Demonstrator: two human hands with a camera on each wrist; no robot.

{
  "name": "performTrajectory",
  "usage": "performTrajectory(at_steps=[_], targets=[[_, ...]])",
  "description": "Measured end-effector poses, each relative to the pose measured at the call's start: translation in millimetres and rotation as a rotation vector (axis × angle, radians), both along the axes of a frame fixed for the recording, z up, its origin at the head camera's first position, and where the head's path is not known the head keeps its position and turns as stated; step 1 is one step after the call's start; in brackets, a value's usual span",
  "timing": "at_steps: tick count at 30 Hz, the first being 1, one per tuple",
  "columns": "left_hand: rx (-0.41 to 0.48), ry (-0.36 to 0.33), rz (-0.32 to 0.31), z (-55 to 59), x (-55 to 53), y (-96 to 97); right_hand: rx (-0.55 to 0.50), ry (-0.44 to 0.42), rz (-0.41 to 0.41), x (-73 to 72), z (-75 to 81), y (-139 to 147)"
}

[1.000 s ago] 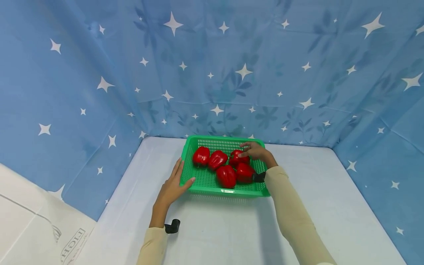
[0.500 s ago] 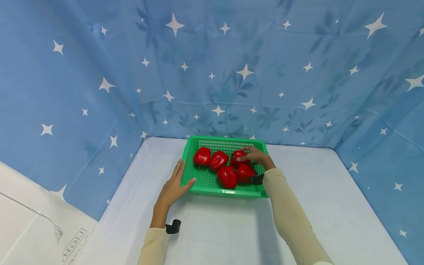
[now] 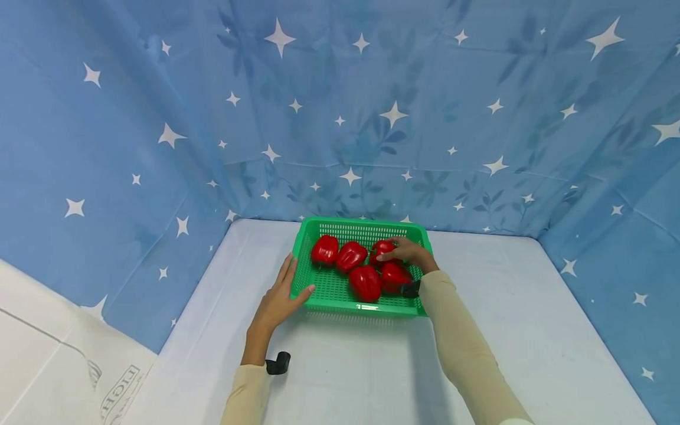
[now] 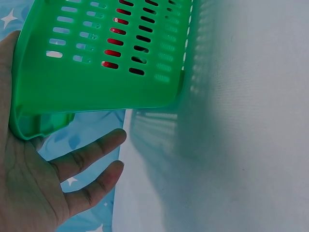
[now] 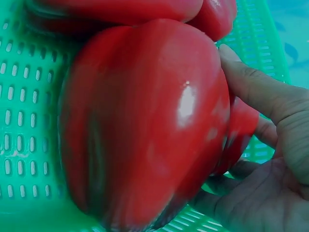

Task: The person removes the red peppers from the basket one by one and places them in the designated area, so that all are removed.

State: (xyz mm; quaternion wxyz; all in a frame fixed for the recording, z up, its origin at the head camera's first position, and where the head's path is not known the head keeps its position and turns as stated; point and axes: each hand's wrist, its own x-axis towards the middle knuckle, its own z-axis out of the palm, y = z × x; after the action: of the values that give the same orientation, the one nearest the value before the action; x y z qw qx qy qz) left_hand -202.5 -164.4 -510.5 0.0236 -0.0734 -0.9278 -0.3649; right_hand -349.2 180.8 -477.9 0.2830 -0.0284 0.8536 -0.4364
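Observation:
Several red bell peppers lie in a green plastic basket (image 3: 340, 306). My right hand (image 3: 408, 251) grips the back-right bell pepper (image 3: 379, 250), thumb on one side and fingers curled round the other. In the right wrist view most of that pepper (image 5: 244, 123) is hidden behind a nearer bell pepper (image 5: 145, 125). My left hand (image 3: 276, 301) rests at the basket's front-left corner, fingers along the left rim and thumb over the front rim. Two straight fingers (image 4: 96, 150) of it stand out below the rim in the left wrist view.
Other bell peppers sit left (image 3: 324, 251), middle (image 3: 351, 257) and front (image 3: 365, 284) in the basket. A white cloth covers the table (image 3: 350, 378). Behind and beside it hangs a blue curtain (image 3: 319, 136) with white stars. Each wrist wears a black camera (image 3: 278, 363).
My right hand has come down from above the back-right bell pepper, and its fingers have closed round it. The left hand keeps its place on the basket.

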Motion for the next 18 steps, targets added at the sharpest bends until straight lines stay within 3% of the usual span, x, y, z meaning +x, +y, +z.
performTrajectory(at_steps=[18], targets=[[0.015,-0.009,0.001,-0.6,-0.6,0.3,0.023,0.046,0.008,-1.8,3.1,0.8]])
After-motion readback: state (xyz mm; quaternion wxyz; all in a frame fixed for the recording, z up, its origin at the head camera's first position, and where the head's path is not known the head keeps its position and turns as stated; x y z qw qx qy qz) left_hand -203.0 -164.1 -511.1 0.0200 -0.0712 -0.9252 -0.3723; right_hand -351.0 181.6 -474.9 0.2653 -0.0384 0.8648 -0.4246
